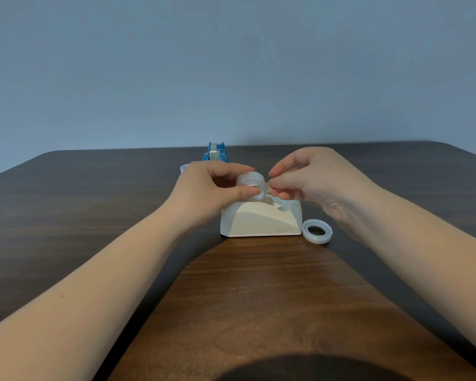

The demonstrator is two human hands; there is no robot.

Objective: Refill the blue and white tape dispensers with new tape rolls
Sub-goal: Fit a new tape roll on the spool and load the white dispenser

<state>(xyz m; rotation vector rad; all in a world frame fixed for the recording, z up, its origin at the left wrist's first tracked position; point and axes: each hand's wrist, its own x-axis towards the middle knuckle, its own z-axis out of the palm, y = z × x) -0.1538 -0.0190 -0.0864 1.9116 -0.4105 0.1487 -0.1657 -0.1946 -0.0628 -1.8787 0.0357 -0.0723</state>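
Note:
The white tape dispenser (pixel 261 220) stands in the middle of the table. Just above it my left hand (pixel 212 187) grips a clear tape roll (pixel 252 185) between thumb and fingers. My right hand (pixel 305 177) pinches at the roll's right side, apparently on the loose tape end, which is too faint to see. The blue tape dispenser (pixel 216 152) stands behind my left hand at the far edge, with a tape roll in it. A second whitish roll or ring (pixel 317 231) lies flat on the table right of the white dispenser.
The dark wooden table (pixel 245 284) ends at a blue-grey wall. A small pale object (pixel 184 168) peeks out behind my left hand. A dark rounded shape (pixel 300 369) fills the bottom edge.

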